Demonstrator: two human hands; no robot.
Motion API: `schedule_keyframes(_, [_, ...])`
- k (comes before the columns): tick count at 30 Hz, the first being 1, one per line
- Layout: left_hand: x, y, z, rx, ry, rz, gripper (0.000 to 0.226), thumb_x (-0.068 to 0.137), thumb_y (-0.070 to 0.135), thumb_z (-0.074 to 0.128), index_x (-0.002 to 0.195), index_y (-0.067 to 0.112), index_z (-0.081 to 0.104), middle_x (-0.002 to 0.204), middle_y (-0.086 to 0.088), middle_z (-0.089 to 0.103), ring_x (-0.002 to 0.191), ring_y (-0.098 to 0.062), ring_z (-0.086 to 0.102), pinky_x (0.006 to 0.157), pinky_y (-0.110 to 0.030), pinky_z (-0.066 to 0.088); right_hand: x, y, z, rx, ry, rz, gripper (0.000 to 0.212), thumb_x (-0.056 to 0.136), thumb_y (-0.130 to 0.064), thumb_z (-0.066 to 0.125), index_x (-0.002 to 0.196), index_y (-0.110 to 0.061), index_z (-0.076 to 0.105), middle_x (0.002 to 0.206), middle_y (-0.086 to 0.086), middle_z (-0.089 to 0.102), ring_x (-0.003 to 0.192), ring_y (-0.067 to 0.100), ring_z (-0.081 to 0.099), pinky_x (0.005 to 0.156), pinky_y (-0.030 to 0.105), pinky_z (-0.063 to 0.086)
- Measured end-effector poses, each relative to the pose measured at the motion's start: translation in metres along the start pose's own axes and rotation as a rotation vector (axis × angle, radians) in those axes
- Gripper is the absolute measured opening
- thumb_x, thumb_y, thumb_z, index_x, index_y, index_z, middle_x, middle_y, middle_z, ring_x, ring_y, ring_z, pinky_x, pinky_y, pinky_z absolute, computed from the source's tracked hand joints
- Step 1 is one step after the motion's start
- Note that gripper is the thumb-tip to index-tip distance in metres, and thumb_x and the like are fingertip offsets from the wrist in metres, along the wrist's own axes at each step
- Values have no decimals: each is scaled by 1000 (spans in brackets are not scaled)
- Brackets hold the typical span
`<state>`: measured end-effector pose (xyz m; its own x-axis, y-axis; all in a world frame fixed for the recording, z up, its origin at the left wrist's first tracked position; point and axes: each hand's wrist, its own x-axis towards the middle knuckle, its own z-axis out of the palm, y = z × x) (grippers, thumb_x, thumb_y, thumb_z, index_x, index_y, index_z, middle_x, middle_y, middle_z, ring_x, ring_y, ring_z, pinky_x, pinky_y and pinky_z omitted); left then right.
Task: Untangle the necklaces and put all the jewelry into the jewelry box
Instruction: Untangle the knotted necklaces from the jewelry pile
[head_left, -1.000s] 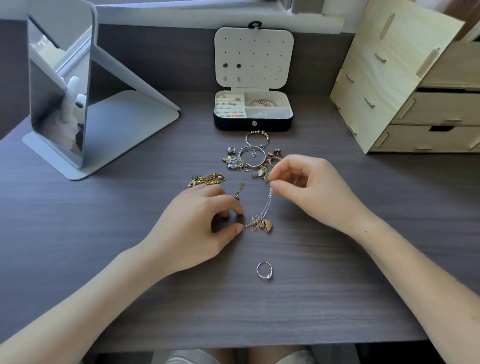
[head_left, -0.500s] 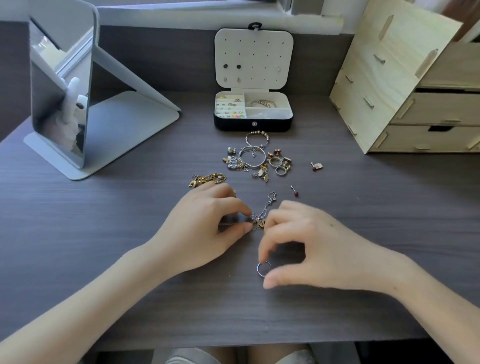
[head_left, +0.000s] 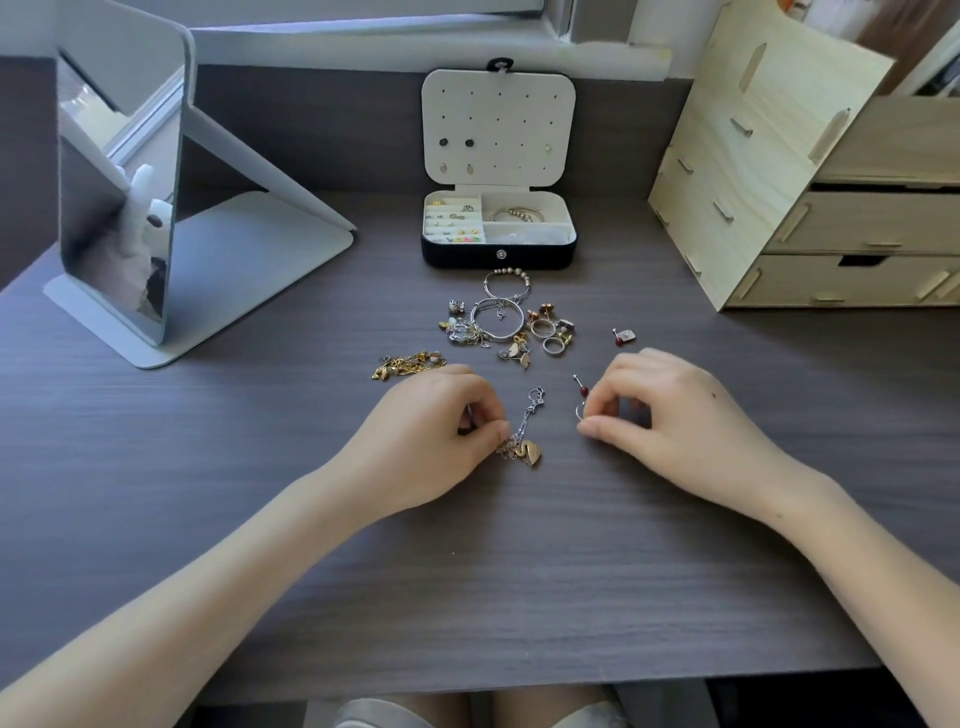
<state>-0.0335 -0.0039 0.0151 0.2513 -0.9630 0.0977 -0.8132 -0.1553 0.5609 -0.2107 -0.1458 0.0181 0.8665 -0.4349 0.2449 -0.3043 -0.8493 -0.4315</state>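
Far to the left of the jewelry box (head_left: 498, 258), a tilted mirror (head_left: 119, 208) is standing on the dark desk (head_left: 519, 582). Nearer than the box and a little left of it, a gold chain (head_left: 410, 362) is lying in a heap, just beyond the left hand (head_left: 431, 436). That hand is resting knuckles-up on the desk with its forearm reaching in from the lower left. Its fingers are curling under, and thumb and forefinger are pinching the tangled necklaces (head_left: 522, 447), where a gold heart pendant is lying flat and a silver chain is trailing toward the box.

The box itself is sitting open, lid upright with a few studs pinned on it and small pieces lying in its compartments. Right in front of the box, a pile of bangles, rings and charms (head_left: 498, 327) is waiting loose on the desk.

Right of the necklaces, a red-tipped stud (head_left: 581, 387) is lying just beside the right hand (head_left: 670, 421). This hand is arching over the desk, thumb and forefinger pinching a small silver ring (head_left: 580, 411), mostly hidden. Between it and the box, another small earring (head_left: 623, 336) is lying alone. Right of the box, a pale wooden drawer unit (head_left: 753, 171) is standing.
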Motion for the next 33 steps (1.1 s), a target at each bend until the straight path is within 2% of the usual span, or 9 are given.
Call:
schedule_keyframes(3, [0,2,-1,18,31,9,8,85,30,64,78,28,62,82,14,56,80,-7,49,69,-17,36,6,8,5,-73,53,76,8,79,-25,73,76,-23,67,69,-15,52,70,0,43,65,19,33])
schedule_keyframes(6, [-1,5,0,58,7,63,8,81,36,69,82,28,67,85,13,56,82,-8,50,72,-22,39,5,-1,6,-76,116,28,15,78,-36,68,82,-22,67,73,-13,55,72,6,42,68,22,34])
schedule_keyframes(11, [2,7,0,54,-50,43,9,79,33,71,78,30,63,81,14,54,77,-5,47,68,-14,35,0,-24,19,0,-40,-116,31,73,-56,55,84,-29,65,77,-16,54,75,7,43,67,24,38])
schedule_keyframes(16, [6,7,-7,12,-133,-4,14,83,30,67,74,35,59,76,15,58,74,-2,52,63,-13,36,3,-27,27,-21,12,-141,28,80,-47,51,78,-23,64,72,-17,47,71,3,33,62,24,34])
schedule_keyframes(19, [7,5,-10,-70,-116,-54,12,87,24,64,77,29,62,69,16,58,69,-1,52,61,-11,36,-1,-27,25,-56,54,-172,28,86,-39,49,75,-19,65,70,-12,51,70,4,31,60,24,33])
schedule_keyframes(21, [9,4,-12,-119,-104,-72,13,88,21,62,76,26,62,60,21,55,63,4,51,58,-9,36,-4,-29,21,-27,57,-152,27,86,-38,50,74,-19,65,70,-16,49,69,1,32,61,20,32])
schedule_keyframes(24, [11,5,-11,-128,-106,-92,17,92,20,57,76,25,60,63,17,62,63,3,53,59,-12,39,-10,-31,13,91,-23,-68,29,83,-45,48,74,-23,64,68,-21,50,68,3,42,64,13,33])
schedule_keyframes(27, [10,7,-8,-144,-99,-116,20,94,18,52,77,27,54,69,12,69,68,-1,57,70,-21,45,-16,-33,7,173,-117,-15,29,81,-50,48,73,-27,64,67,-16,55,71,10,50,65,13,35])
schedule_keyframes(33, [2,12,-2,-23,-62,-63,12,94,22,44,83,26,47,56,10,62,66,-3,53,63,-24,39,-22,-39,0,242,-273,44,18,78,-44,59,72,-28,67,72,-13,59,72,11,53,62,17,39])
